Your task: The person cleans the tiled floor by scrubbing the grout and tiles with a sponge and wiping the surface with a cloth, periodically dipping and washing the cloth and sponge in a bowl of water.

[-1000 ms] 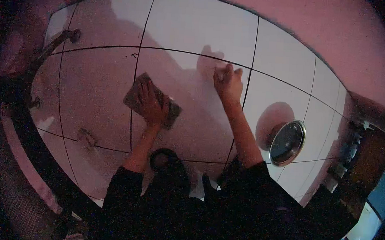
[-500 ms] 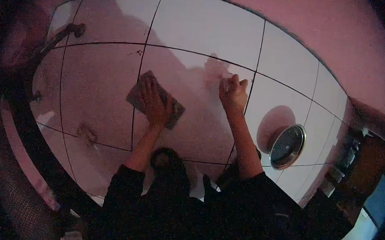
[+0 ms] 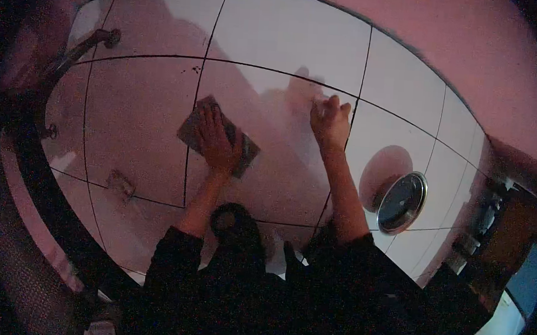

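My left hand lies flat with its fingers stretched over a dark rectangular flat piece on the white tiled floor. The piece sits at a slant, and its material is hard to make out in the dim light. To the right, my right hand is closed, with its fingers curled near a dark tile joint. Whatever those fingers hold, if anything, is too dim to tell. A round metal dish with a shiny rim is to the right of my right forearm.
A pink wall borders the floor at the back and right. A dark curved object stands at the far left. Small dark specks mark a tile near a joint. Brown furniture stands at the right edge.
The view has shifted very slightly. My right hand is a little higher and farther right, still curled. My left hand remains on the dark flat piece.
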Demonstrator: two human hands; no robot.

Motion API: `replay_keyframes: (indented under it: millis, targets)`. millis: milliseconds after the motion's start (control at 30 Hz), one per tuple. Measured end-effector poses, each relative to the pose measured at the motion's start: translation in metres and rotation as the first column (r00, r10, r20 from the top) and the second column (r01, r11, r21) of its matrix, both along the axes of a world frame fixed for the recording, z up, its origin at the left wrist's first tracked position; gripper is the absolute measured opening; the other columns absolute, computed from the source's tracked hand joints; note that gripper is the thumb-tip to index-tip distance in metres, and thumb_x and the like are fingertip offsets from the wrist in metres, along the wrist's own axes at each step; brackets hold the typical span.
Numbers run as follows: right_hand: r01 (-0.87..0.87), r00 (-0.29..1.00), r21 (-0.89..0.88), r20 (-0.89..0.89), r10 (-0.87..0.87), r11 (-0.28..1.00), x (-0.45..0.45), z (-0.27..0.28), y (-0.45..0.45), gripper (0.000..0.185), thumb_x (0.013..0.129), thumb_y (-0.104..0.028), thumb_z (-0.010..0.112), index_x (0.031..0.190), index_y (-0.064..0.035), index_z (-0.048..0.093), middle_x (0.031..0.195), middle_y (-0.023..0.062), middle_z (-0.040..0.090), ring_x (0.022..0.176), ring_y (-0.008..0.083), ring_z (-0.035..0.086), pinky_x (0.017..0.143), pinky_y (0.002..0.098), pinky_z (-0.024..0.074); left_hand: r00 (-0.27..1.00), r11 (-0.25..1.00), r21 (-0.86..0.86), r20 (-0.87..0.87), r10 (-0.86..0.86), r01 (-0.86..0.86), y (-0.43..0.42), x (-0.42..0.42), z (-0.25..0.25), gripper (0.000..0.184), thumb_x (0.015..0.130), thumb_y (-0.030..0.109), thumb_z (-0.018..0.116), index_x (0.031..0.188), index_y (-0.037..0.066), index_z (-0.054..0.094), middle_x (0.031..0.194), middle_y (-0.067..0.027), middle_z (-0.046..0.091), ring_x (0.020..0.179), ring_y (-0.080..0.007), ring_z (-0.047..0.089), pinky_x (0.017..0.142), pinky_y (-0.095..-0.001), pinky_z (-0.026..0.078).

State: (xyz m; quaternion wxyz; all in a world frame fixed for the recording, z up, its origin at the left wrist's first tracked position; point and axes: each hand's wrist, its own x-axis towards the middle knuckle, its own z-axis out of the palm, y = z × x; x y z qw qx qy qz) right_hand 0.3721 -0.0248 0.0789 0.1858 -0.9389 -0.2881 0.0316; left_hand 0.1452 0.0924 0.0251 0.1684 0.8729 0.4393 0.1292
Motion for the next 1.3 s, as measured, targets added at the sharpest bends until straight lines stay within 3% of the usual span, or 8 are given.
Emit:
replay_keyframes:
  millis: [300, 333, 700, 767, 800, 867, 1067, 1300]
  targets:
    - [-0.132, 0.983, 0.127, 0.141, 0.114, 0.983, -0.024, -0.012, 0.004, 0.037, 0.078, -0.027, 0.066, 0.103, -0.0087, 0.047, 0.090, 0.0213, 0.047, 0.067, 0.0415, 0.061, 0.051, 0.0487, 0.0526, 0.998, 1.000, 0.004, -0.061, 0.004, -0.004, 0.001, -0.002, -0.007, 0.074, 0.088, 0.046, 0.045, 0.143, 0.001, 0.024, 0.151, -0.0172, 0.017, 0.140, -0.0339, 0.013, 0.111, -0.0534, 0.008]
    - [-0.018, 0.999, -0.024, -0.039, 0.017, 1.000, -0.021, 0.004, 0.012, 0.035, 0.076, -0.029, 0.070, 0.097, -0.0092, 0.050, 0.086, 0.0182, 0.050, 0.068, 0.0375, 0.059, 0.054, 0.0440, 0.0544, 0.998, 0.999, -0.034, -0.058, 0.017, -0.019, 0.002, 0.001, -0.004, 0.074, 0.089, 0.047, 0.044, 0.143, 0.001, 0.023, 0.151, -0.0176, 0.016, 0.140, -0.0339, 0.012, 0.111, -0.0535, 0.007]
    - [-0.067, 0.987, -0.032, -0.146, 0.061, 0.997, -0.030, 0.019, 0.025, 0.032, 0.076, -0.028, 0.069, 0.096, -0.0107, 0.051, 0.094, 0.0189, 0.049, 0.069, 0.0383, 0.061, 0.057, 0.0468, 0.0537, 0.998, 1.000, -0.015, 0.069, -0.015, 0.016, 0.004, 0.000, 0.004, 0.075, 0.090, 0.048, 0.041, 0.143, -0.001, 0.022, 0.150, -0.0206, 0.017, 0.140, -0.0358, 0.012, 0.111, -0.0543, 0.003]
    - [-0.034, 0.991, -0.069, -0.134, 0.024, 0.997, -0.026, 0.022, 0.032, 0.034, 0.076, -0.028, 0.070, 0.098, -0.0105, 0.050, 0.094, 0.0190, 0.050, 0.069, 0.0384, 0.061, 0.058, 0.0464, 0.0538, 0.993, 0.787, -0.612, 0.025, 0.114, -0.075, 0.017, 0.009, 0.053, 0.073, 0.090, 0.046, 0.042, 0.143, -0.002, 0.022, 0.150, -0.0204, 0.017, 0.139, -0.0360, 0.013, 0.111, -0.0540, 0.003]
    - [-0.032, 0.991, -0.067, -0.135, 0.023, 0.997, -0.019, 0.016, 0.037, 0.034, 0.076, -0.028, 0.070, 0.098, -0.0105, 0.050, 0.094, 0.0190, 0.050, 0.069, 0.0384, 0.061, 0.058, 0.0464, 0.0538, 0.993, 0.788, -0.611, 0.024, 0.113, -0.075, 0.013, 0.006, 0.042, 0.073, 0.090, 0.046, 0.042, 0.143, -0.002, 0.022, 0.150, -0.0204, 0.017, 0.139, -0.0360, 0.013, 0.111, -0.0540, 0.003]
    - [-0.093, 0.996, 0.012, -0.013, 0.093, 0.996, 0.001, 0.005, 0.053, 0.036, 0.075, -0.027, 0.070, 0.099, -0.0099, 0.049, 0.094, 0.0180, 0.050, 0.068, 0.0377, 0.060, 0.055, 0.0456, 0.0537, 0.995, 1.000, -0.011, -0.096, 0.008, -0.009, 0.003, 0.003, 0.003, 0.072, 0.091, 0.045, 0.041, 0.142, -0.001, 0.023, 0.150, -0.0201, 0.017, 0.139, -0.0363, 0.015, 0.111, -0.0542, 0.004]
    - [-0.142, 0.988, 0.028, -0.063, 0.144, 0.989, -0.031, 0.003, 0.030, 0.047, 0.076, -0.025, 0.067, 0.114, -0.0082, 0.045, 0.100, 0.0243, 0.048, 0.071, 0.0407, 0.061, 0.052, 0.0462, 0.0536, 0.999, 0.999, 0.037, 0.032, -0.019, 0.018, 0.004, 0.000, 0.001, 0.074, 0.091, 0.049, 0.039, 0.142, -0.001, 0.024, 0.151, -0.0189, 0.016, 0.140, -0.0355, 0.014, 0.111, -0.0543, 0.004]
    - [-0.111, 0.994, 0.021, 0.015, 0.111, 0.994, -0.008, 0.008, 0.068, 0.037, 0.075, -0.027, 0.069, 0.101, -0.0106, 0.048, 0.090, 0.0179, 0.050, 0.069, 0.0389, 0.060, 0.053, 0.0478, 0.0527, 1.000, 0.998, 0.066, -0.004, 0.025, -0.024, 0.002, 0.003, -0.001, 0.072, 0.085, 0.037, 0.053, 0.142, 0.002, 0.028, 0.147, -0.0207, 0.027, 0.137, -0.0388, 0.020, 0.111, -0.0542, 0.008]
